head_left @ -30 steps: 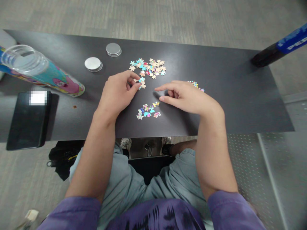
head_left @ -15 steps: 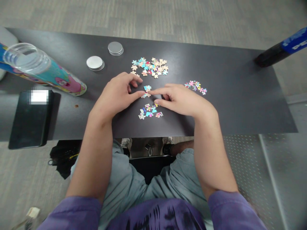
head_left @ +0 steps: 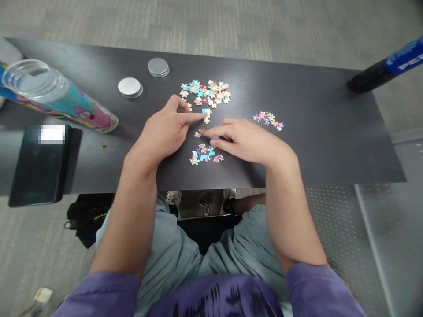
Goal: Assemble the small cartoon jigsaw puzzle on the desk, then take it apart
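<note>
My left hand (head_left: 168, 125) reaches in with its index finger stretched out, the tip on a small group of blue and tan puzzle pieces (head_left: 206, 119). Just below, the index fingertip of my right hand (head_left: 243, 137) touches a single small piece (head_left: 198, 134); its thumb is apart from that finger. Nearer the front edge lies a cluster of colourful pieces (head_left: 204, 157), partly beside my right thumb. A larger pile of tan and blue pieces (head_left: 214, 94) spreads behind my hands. Pink and yellow pieces (head_left: 269, 119) lie beyond my right hand.
On the dark table (head_left: 313, 132), round discs (head_left: 129, 87) and grey discs (head_left: 158, 66) sit at the back left. A clear-topped colourful tube (head_left: 82, 105) and a black device (head_left: 38, 167) are at the left. A dark bottle (head_left: 380, 72) stands at the far right.
My left index finger has stretched out and moved up and right with the blue and tan pieces. The small piece under my right index finger is now apart from them, slightly lower.
</note>
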{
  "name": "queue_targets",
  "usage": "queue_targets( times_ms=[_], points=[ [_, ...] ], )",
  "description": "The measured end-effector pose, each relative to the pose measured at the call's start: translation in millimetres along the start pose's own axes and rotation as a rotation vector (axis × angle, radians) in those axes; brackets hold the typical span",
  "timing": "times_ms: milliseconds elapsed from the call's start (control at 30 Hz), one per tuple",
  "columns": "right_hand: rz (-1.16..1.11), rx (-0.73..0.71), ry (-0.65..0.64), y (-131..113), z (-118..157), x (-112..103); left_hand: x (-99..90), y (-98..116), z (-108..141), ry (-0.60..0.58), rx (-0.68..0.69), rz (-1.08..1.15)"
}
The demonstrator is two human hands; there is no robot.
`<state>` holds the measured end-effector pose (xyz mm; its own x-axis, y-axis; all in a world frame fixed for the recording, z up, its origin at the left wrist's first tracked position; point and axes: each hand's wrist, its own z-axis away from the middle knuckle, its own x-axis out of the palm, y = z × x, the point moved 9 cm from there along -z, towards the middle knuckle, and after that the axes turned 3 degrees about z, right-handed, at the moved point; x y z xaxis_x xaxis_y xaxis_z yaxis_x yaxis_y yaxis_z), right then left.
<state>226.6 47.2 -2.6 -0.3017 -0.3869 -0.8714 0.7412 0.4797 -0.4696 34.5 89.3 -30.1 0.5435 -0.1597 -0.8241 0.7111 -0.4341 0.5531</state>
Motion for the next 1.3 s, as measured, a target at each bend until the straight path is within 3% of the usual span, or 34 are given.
queue_targets(
  times_ms=[100,333,467,833,1033,1300],
  points=[
    [0.022,0.071,-0.025,5.8,11.8,-7.7,6.6,3.6,1.5,-0.049,0.044,-0.099],
    [0.063,0.414,-0.014,67.5,58.6,-40.8,1.2,6.9,3.7,-0.038,0.025,-0.109],
    [0.104,0.493,-0.001,77.2,67.8,-45.7,-0.7,8.6,2.3,-0.01,0.003,-0.075],
    [0.019,0.101,0.096,21.1,12.5,-12.1,2.3,18.5,0.4,0.012,0.043,-0.047],
    [0.021,0.096,0.018,15.0,3.3,3.0,0.5,19.1,0.9,0.02,-0.067,-0.126],
    [0.062,0.146,0.034,21.4,15.2,-16.0,-16.3,15.2,5.5,0.071,-0.236,-0.121]
  ],
)
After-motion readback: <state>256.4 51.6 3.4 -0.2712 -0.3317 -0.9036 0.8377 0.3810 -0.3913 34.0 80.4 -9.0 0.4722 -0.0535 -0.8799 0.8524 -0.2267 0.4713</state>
